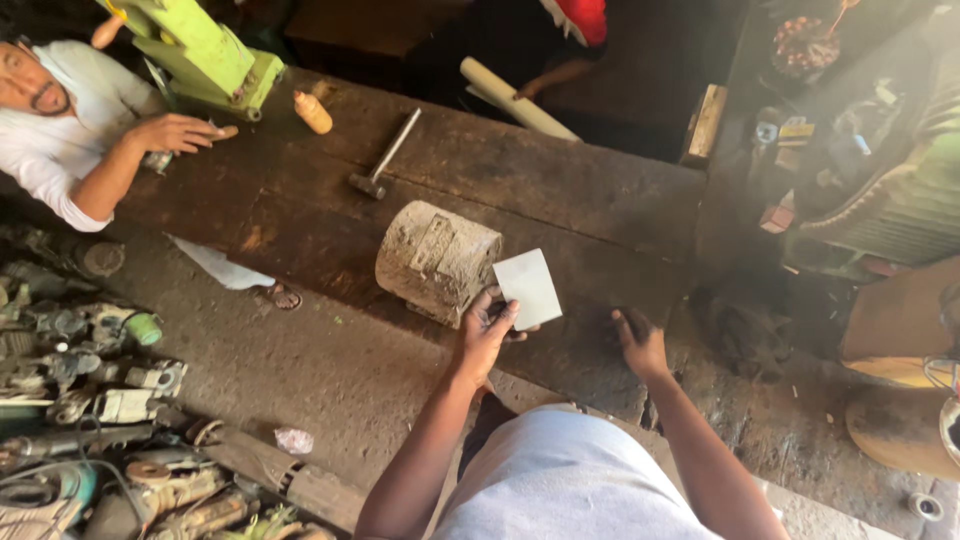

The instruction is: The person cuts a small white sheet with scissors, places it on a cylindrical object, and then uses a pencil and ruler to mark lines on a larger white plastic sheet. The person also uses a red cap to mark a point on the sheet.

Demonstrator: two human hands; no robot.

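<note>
My left hand (487, 335) holds a white rectangular card (528, 287) over the dark wooden workbench (560, 190), with a small dark object also in its fingers. Just left of the card sits a dusty metal cylinder (436, 261) lying on its side. My right hand (640, 341) rests flat on the bench's near edge, fingers spread, holding nothing.
A hammer (384, 156) lies on the bench beyond the cylinder. A green machine (205, 50) and an orange bottle (313, 112) stand at the far left, by a seated person's hand (178, 132). Another person's hand holds a pale roll (515, 98). Old motor parts (90, 420) pile on the floor.
</note>
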